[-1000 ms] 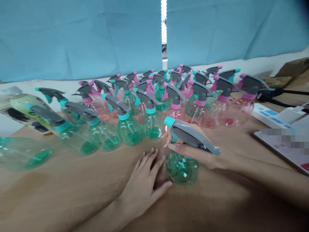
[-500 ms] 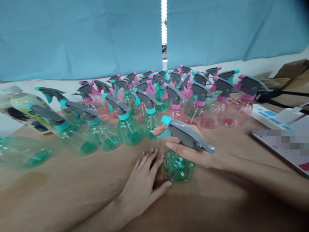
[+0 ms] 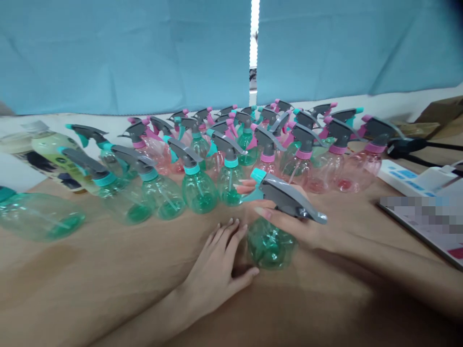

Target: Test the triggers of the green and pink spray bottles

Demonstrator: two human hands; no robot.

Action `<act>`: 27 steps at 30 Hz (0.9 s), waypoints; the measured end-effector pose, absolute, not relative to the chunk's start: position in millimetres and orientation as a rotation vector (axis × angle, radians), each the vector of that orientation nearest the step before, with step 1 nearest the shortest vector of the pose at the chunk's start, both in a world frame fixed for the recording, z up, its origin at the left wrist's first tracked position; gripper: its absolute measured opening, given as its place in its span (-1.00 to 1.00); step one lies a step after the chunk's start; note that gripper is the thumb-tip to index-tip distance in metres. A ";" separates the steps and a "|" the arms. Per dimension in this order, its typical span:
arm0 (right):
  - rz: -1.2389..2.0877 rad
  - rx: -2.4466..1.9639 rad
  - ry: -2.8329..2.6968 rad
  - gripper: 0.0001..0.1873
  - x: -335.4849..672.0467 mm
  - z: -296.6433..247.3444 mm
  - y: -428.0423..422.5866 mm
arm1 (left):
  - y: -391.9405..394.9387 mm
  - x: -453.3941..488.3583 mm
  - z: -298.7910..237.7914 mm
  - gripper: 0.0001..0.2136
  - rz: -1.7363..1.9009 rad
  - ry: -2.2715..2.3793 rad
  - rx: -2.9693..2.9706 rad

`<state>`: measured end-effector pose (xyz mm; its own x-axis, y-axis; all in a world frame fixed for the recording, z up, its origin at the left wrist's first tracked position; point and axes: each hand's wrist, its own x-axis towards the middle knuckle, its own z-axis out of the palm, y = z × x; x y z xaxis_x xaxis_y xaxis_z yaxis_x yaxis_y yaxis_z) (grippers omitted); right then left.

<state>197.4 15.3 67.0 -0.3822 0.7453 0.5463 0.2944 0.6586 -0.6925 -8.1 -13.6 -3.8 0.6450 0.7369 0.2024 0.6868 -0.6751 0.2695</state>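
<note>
A green spray bottle [image 3: 272,246] with a grey trigger head and a turquoise nozzle stands upright on the table, close to me. My right hand [image 3: 289,224] is wrapped round its neck, under the trigger head; part of the fingers is hidden behind the head. Just left of the bottle's base, my left hand [image 3: 215,262] lies flat on the tabletop. Its fingers are stretched out and hold nothing, and the thumb points toward the bottle. Beyond the hands stands another green spray bottle [image 3: 198,190] with a turquoise collar.
Several pink spray bottles [image 3: 356,171] and green ones crowd the back of the wooden table [image 3: 144,270]. One green bottle [image 3: 43,217] lies on its side at left, near a labelled bottle [image 3: 60,156]. At right are a power strip [image 3: 405,176] and a flat device [image 3: 419,226].
The view has shifted slightly, so the far bottles appear a little further right. My right hand still grips the spray bottle, and my left hand stays flat beside it.
</note>
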 end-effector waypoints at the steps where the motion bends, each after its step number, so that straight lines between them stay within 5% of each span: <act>1: 0.683 -0.791 -1.943 -0.78 196.5 67.0 14.7 | -14.5 -8.3 -4.0 -0.34 0.460 1.165 2.678; 9: 0.855 -0.653 -1.772 -0.90 177.4 64.9 8.5 | -24.1 -8.1 -2.2 -0.24 0.651 1.130 2.521; 15: 0.908 -0.701 -1.739 -0.62 163.5 55.8 8.1 | -33.1 -13.8 2.2 -0.25 0.761 1.122 2.362; 27: 0.911 -0.594 -1.743 -0.69 92.0 52.8 -2.3 | -61.2 -56.5 -0.8 -0.27 1.001 1.197 2.094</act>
